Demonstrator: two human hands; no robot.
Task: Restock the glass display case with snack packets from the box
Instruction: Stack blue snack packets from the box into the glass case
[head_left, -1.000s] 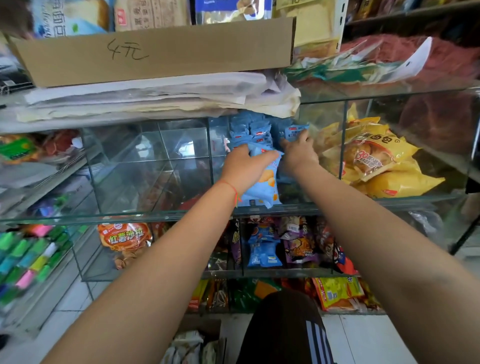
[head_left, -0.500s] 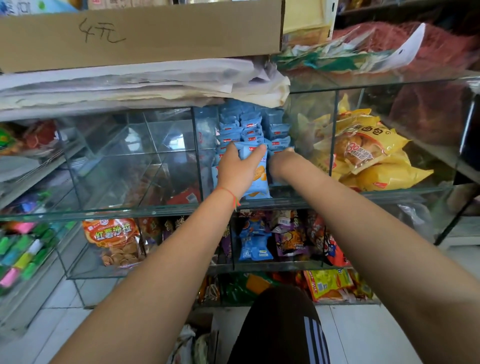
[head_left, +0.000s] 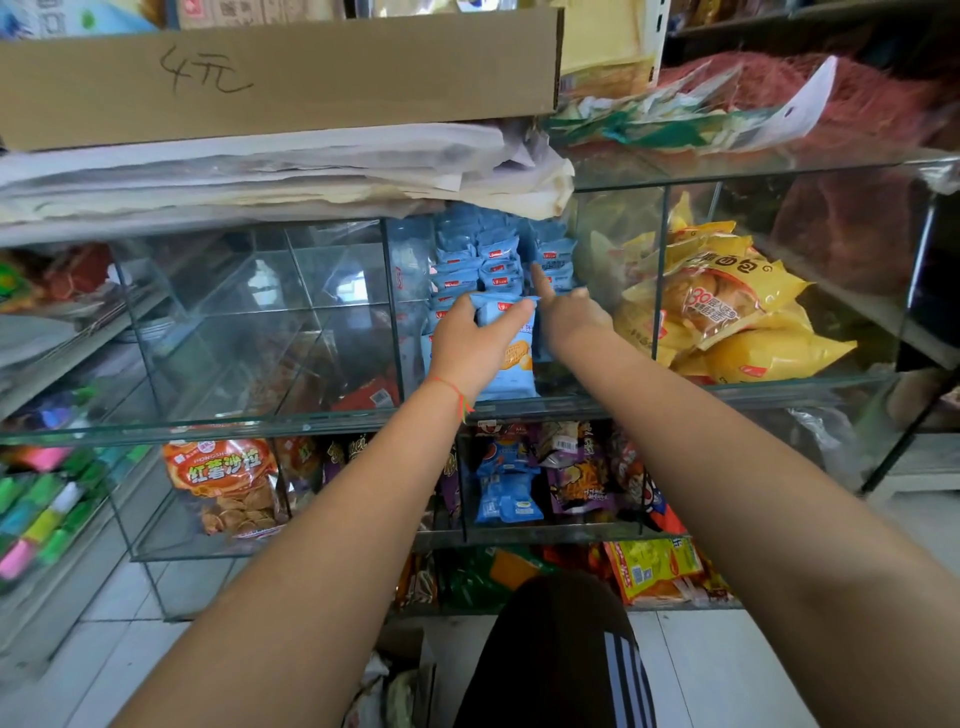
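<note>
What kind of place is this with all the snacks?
Most likely a small snack shop. Glass display compartments hold stacked light blue snack packets and yellow bread bags, and a brown cardboard box has a handwritten price on it.

Bright, even daylight throughout, no hard shadows anywhere. Pale window reflections glaring off the panes of the glass display case (head_left: 270, 312), washing out what sits behind. Strong wide-angle bending at the edges: cardboard box (head_left: 280, 78) bowed along the top, forearms stretched huge at the bottom corners. Soft blur on the colourful items (head_left: 36, 514) far left; centre reasonably sharp.
</note>
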